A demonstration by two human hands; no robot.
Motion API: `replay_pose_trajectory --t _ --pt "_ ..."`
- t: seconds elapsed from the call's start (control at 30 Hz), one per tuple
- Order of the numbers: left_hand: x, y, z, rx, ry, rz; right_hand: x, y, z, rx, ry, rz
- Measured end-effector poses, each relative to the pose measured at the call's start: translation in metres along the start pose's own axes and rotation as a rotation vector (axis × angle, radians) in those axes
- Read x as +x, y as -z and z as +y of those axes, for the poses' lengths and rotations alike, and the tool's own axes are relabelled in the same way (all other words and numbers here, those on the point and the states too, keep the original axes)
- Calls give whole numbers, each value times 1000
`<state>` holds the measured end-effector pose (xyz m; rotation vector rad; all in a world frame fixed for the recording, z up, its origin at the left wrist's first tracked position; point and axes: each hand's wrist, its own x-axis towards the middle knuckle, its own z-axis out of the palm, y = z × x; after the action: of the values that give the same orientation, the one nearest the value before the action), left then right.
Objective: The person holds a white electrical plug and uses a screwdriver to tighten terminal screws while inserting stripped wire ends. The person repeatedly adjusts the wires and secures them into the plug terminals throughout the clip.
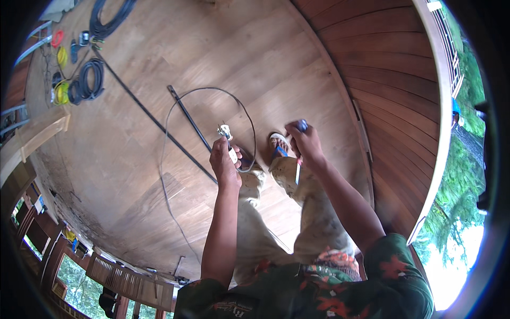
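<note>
Left hand [223,159] grips one plug [225,130]; right hand [304,141] pinches one blue tool [302,125].

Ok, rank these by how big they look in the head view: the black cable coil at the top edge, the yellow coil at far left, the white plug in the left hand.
1. black cable coil, cut by the top edge
2. yellow coil
3. white plug, smallest though nearest the camera, held in the left hand

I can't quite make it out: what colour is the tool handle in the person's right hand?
Blue: the handle sticks out above the right hand, seen in the head view.
</note>
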<state>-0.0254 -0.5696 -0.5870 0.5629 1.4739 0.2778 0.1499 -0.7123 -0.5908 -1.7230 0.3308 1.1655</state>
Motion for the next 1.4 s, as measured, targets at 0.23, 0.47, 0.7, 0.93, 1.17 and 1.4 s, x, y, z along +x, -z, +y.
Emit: replay_pose_trajectory --t 0.23,0.47,0.7,0.93,1.17,1.4 --pt "120 31 -83 -75 109 41 292 -95 154 -185 184 73" --pt "166 55 -70 -80 -7 -39 406 -127 187 -625 477 377" --pt "262 41 -76 -205 -31 -55 350 -114 173 -361 402 154" --pt "328 -7 -175 -366 95 -56 218 -114 209 -584 540 -267" --pt "293 12 -145 -304 -28 -350 187 -120 177 -505 576 -270" --pt "138 46 -43 -398 -466 -527 87 -116 84 -116 307 -798"
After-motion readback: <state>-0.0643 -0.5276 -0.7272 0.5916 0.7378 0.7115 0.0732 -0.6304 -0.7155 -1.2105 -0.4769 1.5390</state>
